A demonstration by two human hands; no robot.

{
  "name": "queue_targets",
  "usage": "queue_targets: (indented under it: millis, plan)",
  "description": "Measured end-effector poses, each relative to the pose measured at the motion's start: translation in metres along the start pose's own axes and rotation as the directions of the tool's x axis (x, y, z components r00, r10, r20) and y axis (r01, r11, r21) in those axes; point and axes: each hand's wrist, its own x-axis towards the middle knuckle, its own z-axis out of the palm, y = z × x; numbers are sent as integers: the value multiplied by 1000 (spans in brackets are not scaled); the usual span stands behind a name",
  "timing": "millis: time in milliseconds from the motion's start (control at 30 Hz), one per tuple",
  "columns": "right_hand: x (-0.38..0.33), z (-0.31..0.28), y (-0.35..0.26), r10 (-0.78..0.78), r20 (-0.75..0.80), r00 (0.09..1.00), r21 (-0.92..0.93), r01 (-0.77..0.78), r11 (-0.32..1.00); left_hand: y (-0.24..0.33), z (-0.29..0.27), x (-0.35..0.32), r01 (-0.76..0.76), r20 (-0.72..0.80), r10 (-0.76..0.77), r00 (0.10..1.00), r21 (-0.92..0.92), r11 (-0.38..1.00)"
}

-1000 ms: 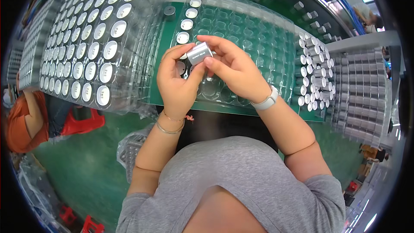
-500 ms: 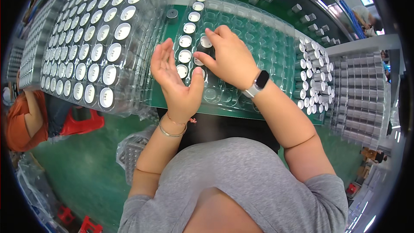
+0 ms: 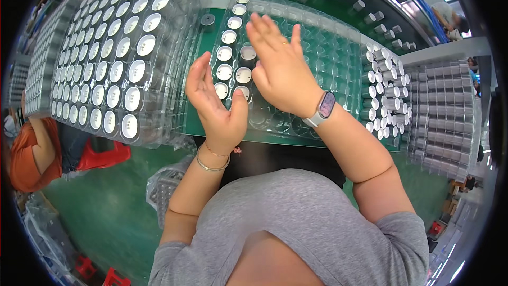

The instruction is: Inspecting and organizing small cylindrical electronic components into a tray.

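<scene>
While both hands hover open and empty, the right hand (image 3: pixel 283 69) covers the clear tray (image 3: pixel 338 63). Left hand (image 3: pixel 214 100) sits at its eight o'clock. The metal cylinders (image 3: pixel 233 55) look small, rigid and smooth; pinch their sides.

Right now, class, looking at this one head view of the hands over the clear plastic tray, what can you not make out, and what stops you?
- Tray pockets beneath the right hand: covered by the palm in the head view.
- Whether the left hand touches the clear plastic pocketed tray: it stands edge-on.
- Small silver metal cylinders at the tray's right: too small and bent by the fisheye rim to count.
- Stacked filled trays of white-topped cylinders: far end cut off by the picture's rim.
</scene>
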Motion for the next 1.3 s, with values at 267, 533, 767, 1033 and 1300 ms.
queue_targets:
  millis: [267, 533, 767, 1033, 1300]
  plan:
    - [9, -11, 7, -46, -68, 997, -7, 46, 999, 0, 1, -1, -28, 11, 28, 1000, 11, 1000]
    - [-9, 3, 1, 7, 181, 983, -101, 11, 995, 0, 0, 1, -22, 44, 21, 999, 41, 999]
    - [-16, 14, 8, -26, 165, 986, -143, 50, 988, 7, 4, 5, 1, 54, -3, 999, 38, 999]
    - [5, -25, 46, 3, 54, 999, 25, -5, 1000, 21, 14, 16, -85, 413, -127, 902, 458, 885]
    - [32, -84, 217, 341, -45, 939, -77, -343, 936, 19, 31, 19, -314, 542, -293, 788, 763, 565]
